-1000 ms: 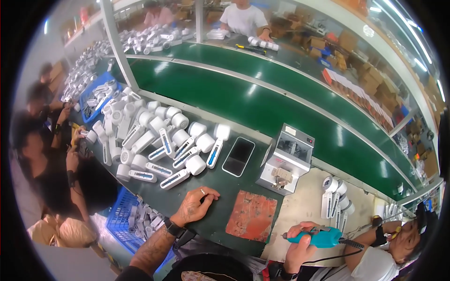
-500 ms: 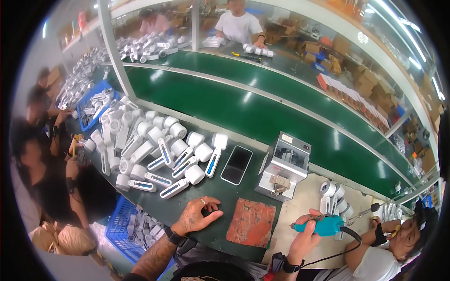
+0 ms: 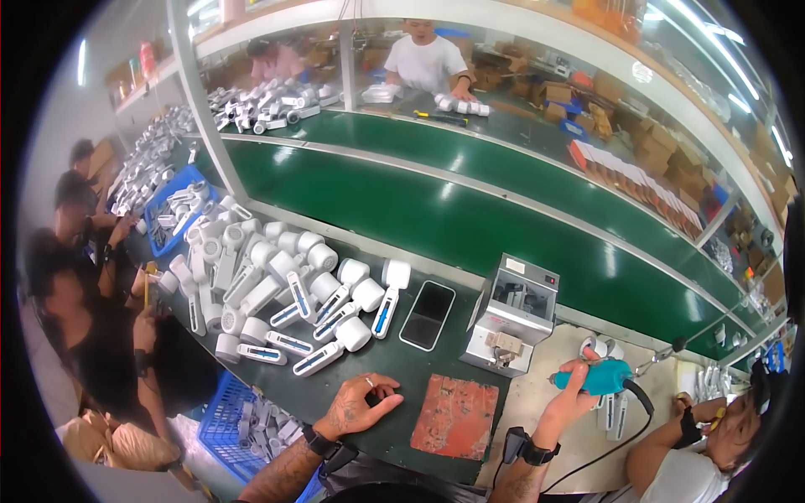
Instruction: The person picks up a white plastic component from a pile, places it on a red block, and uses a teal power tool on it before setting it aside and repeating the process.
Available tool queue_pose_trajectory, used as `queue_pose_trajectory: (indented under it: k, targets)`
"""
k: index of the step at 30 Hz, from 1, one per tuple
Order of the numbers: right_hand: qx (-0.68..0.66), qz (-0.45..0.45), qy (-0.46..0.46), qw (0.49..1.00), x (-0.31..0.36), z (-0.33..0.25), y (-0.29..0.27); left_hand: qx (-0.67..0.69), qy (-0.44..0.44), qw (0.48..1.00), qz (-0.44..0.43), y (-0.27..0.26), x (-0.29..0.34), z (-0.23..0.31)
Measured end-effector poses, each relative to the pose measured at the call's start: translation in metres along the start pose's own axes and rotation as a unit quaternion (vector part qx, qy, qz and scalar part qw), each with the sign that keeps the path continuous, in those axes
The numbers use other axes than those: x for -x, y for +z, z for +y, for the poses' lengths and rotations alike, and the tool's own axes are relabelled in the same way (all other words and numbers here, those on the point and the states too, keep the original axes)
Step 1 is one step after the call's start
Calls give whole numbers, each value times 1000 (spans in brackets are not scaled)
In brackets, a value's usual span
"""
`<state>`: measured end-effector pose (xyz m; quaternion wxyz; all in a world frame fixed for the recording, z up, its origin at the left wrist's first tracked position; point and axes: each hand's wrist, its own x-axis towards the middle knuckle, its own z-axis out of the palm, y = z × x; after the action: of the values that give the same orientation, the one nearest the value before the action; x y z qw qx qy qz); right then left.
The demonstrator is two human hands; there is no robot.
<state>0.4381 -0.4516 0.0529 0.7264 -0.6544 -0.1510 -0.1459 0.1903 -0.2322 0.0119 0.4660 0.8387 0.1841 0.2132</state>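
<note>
My right hand (image 3: 568,401) is wrapped round a teal electric screwdriver (image 3: 607,377) with a black cord, held above the pale board on the right. Its tip points left. White round-headed handheld devices (image 3: 615,419) lie on that board, partly hidden behind the tool and my fingers. On the dark green bench my left hand (image 3: 360,406) rests with nothing in it, thumb out and fingers loosely bent. Between my hands lies a worn red pad (image 3: 454,417). The nearest device of a big white pile (image 3: 352,334) lies just beyond my left hand.
A phone (image 3: 428,315) and a grey metal machine (image 3: 513,314) stand beyond the pad. Past them runs a green conveyor belt (image 3: 436,214). A blue crate (image 3: 220,423) of grey parts sits low left. Co-workers are at left, right and across the belt.
My right hand has moved up and to the right with the screwdriver, now over the white devices. My left hand stays in place on the bench. The whole view has shifted slightly.
</note>
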Motion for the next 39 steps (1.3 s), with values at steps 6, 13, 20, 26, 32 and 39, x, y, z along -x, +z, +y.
queue_pose_trajectory:
  k: [6, 13, 20, 26, 32, 39]
  targets:
    - [-42, 56, -31, 997, 10, 10, 6, -10, -7, 1000, -9, -2, -1, 0]
    - [-32, 57, -48, 997, 24, 15, 8, -8, 4, 1000, -23, -3, -1, 0]
    - [-21, 53, -39, 998, 29, 14, 9, -25, 51, 998, -10, -1, -2, -13]
    - [-44, 50, -29, 997, 30, 7, 7, -49, 31, 998, -19, 0, -2, -7]
    - [-83, 35, 5, 996, 33, 5, 13, -58, 68, 996, 13, 3, 6, -12]
    - [-44, -10, -3, 999, 23, -9, 7, -38, 81, 995, 39, 3, 4, -3]
